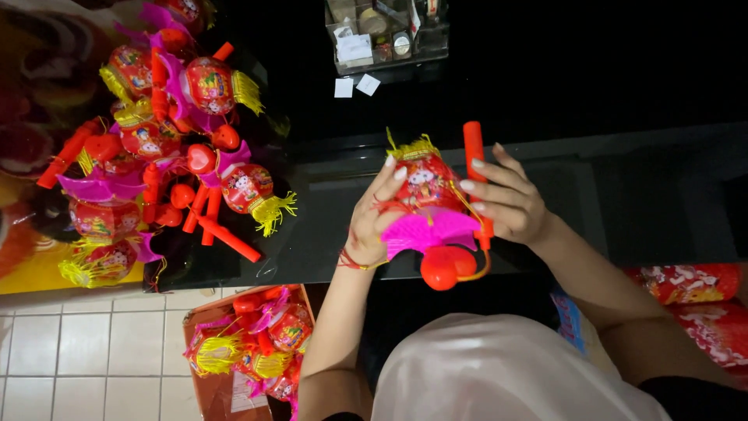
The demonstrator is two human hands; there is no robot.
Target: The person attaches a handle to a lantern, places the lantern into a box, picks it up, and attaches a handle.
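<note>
- White cloth of the person's own top fills the bottom edge, closest to the lens; both bare forearms reach up from it.
- Held just above, over the near edge of the dark desk, is one toy lantern: a red round body with a cartoon print, yellow fringe at its far end, a pink pleated fan at the near end and a red-orange ball below that.
- One orange stick handle runs along the lantern's right side, joined to it by a thin yellow cord.
- Left hand has its grip wrapped on the lantern's left side and the fan; a red string circles its wrist.
- Right hand has its grip closed around the orange stick, fingers spread over the lantern.
- One heap of like lanterns lies on the desk's left end, well apart; too tangled to count.
- One cardboard box of more lanterns stands on the tiled floor.
- One clear organiser sits at the far edge, two white slips beside it.
</note>
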